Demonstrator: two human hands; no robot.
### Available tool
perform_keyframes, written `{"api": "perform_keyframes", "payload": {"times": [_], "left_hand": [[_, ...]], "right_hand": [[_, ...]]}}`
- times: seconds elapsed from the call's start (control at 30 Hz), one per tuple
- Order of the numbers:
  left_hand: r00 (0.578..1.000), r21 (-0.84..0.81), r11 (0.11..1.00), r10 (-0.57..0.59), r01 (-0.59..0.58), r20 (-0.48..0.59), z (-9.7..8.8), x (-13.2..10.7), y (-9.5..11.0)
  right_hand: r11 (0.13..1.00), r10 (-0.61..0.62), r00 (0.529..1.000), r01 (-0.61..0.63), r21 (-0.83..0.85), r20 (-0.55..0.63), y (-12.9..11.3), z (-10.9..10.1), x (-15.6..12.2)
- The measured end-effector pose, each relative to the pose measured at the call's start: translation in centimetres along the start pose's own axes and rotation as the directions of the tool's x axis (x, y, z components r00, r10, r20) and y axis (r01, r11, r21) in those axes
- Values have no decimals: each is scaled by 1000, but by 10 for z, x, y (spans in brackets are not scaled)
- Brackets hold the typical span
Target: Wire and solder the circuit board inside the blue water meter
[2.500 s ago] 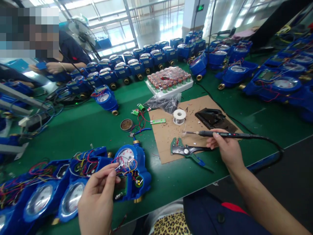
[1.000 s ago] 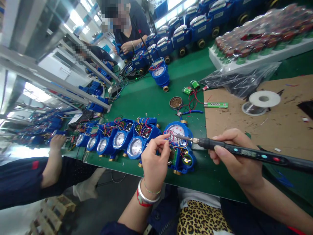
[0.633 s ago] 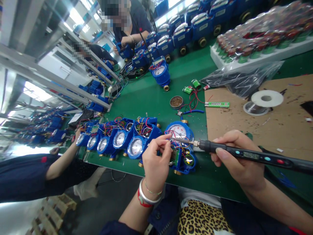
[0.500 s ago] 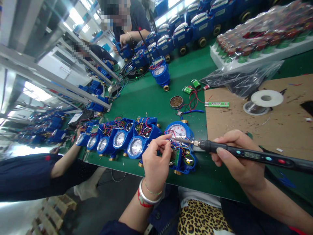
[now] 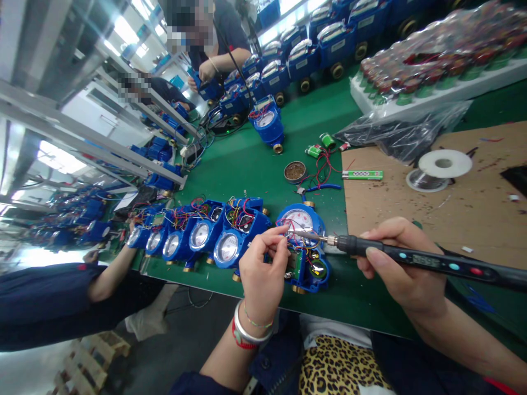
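A blue water meter (image 5: 319, 219) with its housing uncovered lies before me, showing a round dial, a green circuit board (image 5: 293, 264) and loose coloured wires. My left hand (image 5: 265, 269) is pinched on thin wires (image 5: 293, 226) above the dial. In my right hand (image 5: 401, 269) is a black soldering iron (image 5: 382, 251) with a small display and coloured buttons, gripped like a pen. Its metal tip points left and reaches the wires close to my left fingertips. Whether the tip touches a wire I cannot make out.
Several open blue meters (image 5: 226, 247) stand in a row to the left. Farther back are a round tin (image 5: 295, 171), green batteries (image 5: 327, 140), a solder spool (image 5: 444, 164) on cardboard (image 5: 370, 203), and a foam tray (image 5: 362, 99) of wrapped cells. Co-workers sit behind and at left.
Both hands, the iron and the wires stay almost in place. The view has shifted slightly, and the co-worker's arm at left has moved a little.
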State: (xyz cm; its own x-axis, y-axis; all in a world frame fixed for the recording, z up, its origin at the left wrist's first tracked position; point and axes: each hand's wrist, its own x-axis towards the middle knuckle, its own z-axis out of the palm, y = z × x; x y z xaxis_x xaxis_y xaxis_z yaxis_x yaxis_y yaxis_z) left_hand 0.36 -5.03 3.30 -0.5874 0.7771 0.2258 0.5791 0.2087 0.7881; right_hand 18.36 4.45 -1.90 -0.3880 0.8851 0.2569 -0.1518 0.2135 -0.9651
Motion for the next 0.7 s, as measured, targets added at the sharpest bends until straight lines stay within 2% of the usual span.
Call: {"api": "perform_keyframes", "payload": {"times": [0.1,0.33,0.7], "left_hand": [[1000,1,1000,5,-5,-2,0,0,1],[1000,8,1000,12,-12,-6,0,0,1],[1000,-9,1000,-2,2,-5,1,1,1]], "right_hand": [[1000,-17,999,16,-2,-27,1,0,-1],[1000,2,999,-2,-5,38,-2,-3,2],[1000,-5,1000,5,5,-14,1,1,0]]}}
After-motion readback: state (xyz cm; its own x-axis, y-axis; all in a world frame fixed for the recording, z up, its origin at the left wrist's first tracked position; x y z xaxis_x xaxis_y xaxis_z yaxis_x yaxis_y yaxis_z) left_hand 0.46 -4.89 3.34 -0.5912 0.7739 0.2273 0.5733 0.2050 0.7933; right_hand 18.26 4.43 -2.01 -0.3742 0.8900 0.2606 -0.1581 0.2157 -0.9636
